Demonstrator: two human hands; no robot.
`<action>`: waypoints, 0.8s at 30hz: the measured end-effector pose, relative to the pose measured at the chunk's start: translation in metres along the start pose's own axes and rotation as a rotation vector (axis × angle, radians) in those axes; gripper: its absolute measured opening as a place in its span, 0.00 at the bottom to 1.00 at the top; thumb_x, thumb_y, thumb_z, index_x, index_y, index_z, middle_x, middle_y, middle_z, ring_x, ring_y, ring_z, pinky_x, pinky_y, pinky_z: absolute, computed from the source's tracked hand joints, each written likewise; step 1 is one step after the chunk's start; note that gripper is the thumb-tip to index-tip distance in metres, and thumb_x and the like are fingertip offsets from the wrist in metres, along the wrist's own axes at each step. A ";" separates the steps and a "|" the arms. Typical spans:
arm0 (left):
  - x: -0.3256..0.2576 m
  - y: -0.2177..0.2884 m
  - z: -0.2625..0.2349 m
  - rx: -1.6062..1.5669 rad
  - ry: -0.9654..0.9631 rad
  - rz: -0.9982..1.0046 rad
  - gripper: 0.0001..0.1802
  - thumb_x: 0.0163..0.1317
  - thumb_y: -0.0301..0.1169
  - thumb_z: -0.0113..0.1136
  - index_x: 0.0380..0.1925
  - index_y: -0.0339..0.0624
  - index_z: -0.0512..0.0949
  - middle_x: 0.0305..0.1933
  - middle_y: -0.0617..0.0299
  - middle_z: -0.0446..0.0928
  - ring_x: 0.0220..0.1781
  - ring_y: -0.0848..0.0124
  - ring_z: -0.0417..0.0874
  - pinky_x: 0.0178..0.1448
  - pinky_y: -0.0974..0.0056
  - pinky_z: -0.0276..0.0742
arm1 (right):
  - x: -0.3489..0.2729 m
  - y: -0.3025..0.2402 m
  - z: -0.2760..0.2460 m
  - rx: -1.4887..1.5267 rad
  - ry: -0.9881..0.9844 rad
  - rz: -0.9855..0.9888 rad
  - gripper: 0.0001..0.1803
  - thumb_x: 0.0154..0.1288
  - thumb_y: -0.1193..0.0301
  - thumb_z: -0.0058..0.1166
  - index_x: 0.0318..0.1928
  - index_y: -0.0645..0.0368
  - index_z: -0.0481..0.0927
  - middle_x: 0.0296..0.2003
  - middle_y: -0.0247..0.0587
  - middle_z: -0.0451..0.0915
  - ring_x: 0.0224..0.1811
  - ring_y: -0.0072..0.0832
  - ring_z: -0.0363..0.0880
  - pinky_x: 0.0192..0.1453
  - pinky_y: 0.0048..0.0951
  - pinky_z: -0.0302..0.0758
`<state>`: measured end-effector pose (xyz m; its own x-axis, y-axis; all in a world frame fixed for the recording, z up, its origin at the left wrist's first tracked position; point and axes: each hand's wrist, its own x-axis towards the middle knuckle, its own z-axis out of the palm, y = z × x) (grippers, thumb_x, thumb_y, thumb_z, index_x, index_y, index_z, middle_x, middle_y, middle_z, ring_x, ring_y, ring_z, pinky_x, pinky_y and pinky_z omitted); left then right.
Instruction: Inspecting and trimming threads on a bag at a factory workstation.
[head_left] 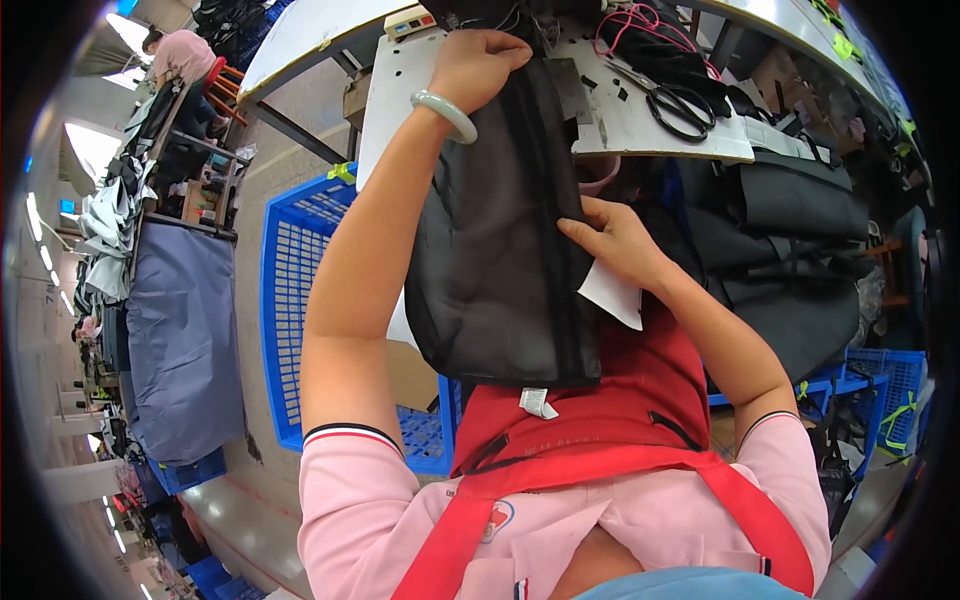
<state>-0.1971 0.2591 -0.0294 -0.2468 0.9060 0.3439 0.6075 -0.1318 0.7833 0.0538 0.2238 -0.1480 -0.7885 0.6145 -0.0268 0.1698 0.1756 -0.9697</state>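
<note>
My left hand (pixel 478 62), with a pale green bangle on the wrist, grips the top edge of a black fabric piece (pixel 490 250) at the white sewing table (pixel 640 125). The fabric hangs down over the table's front edge onto my red apron (pixel 640 400). A small white label (pixel 538 402) shows at its lower hem. My right hand (pixel 612 240) presses flat on the fabric's right edge, where a white paper piece (pixel 612 295) sticks out beneath my palm.
Black scissors (pixel 680 108) and a pink cord (pixel 640 22) lie on the table. Stacks of black fabric pieces (pixel 790 230) sit to the right. A blue plastic crate (pixel 295 260) stands on the left, with a grey-covered rack (pixel 180 340) and another person (pixel 180 50) farther left.
</note>
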 end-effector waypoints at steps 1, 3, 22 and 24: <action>0.004 -0.001 0.000 0.003 0.003 0.000 0.13 0.56 0.34 0.65 0.37 0.38 0.85 0.33 0.58 0.85 0.38 0.72 0.83 0.47 0.68 0.76 | 0.000 -0.007 -0.004 0.073 -0.039 0.046 0.14 0.69 0.67 0.55 0.47 0.66 0.76 0.34 0.33 0.80 0.35 0.16 0.73 0.40 0.22 0.71; 0.009 -0.003 0.003 -0.006 0.035 0.015 0.13 0.56 0.34 0.65 0.37 0.38 0.86 0.34 0.58 0.85 0.38 0.70 0.84 0.47 0.67 0.76 | -0.001 -0.019 -0.010 0.147 -0.078 0.094 0.17 0.70 0.69 0.53 0.54 0.67 0.77 0.41 0.33 0.82 0.42 0.17 0.76 0.49 0.21 0.73; 0.021 -0.015 0.005 -0.070 -0.032 0.077 0.14 0.55 0.34 0.67 0.39 0.38 0.85 0.35 0.60 0.85 0.38 0.75 0.83 0.48 0.70 0.77 | 0.004 -0.017 -0.017 0.127 -0.017 0.064 0.17 0.70 0.67 0.53 0.54 0.66 0.77 0.39 0.33 0.82 0.40 0.16 0.76 0.47 0.21 0.73; 0.015 -0.012 0.006 -0.091 -0.084 0.053 0.14 0.55 0.34 0.67 0.39 0.39 0.85 0.35 0.59 0.85 0.38 0.73 0.84 0.48 0.69 0.77 | 0.002 -0.009 -0.015 0.092 -0.016 0.066 0.17 0.70 0.67 0.53 0.53 0.66 0.77 0.39 0.33 0.82 0.40 0.16 0.76 0.46 0.21 0.73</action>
<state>-0.2038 0.2766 -0.0371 -0.1498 0.9266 0.3449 0.5461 -0.2133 0.8101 0.0591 0.2350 -0.1354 -0.7868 0.6100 -0.0947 0.1676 0.0634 -0.9838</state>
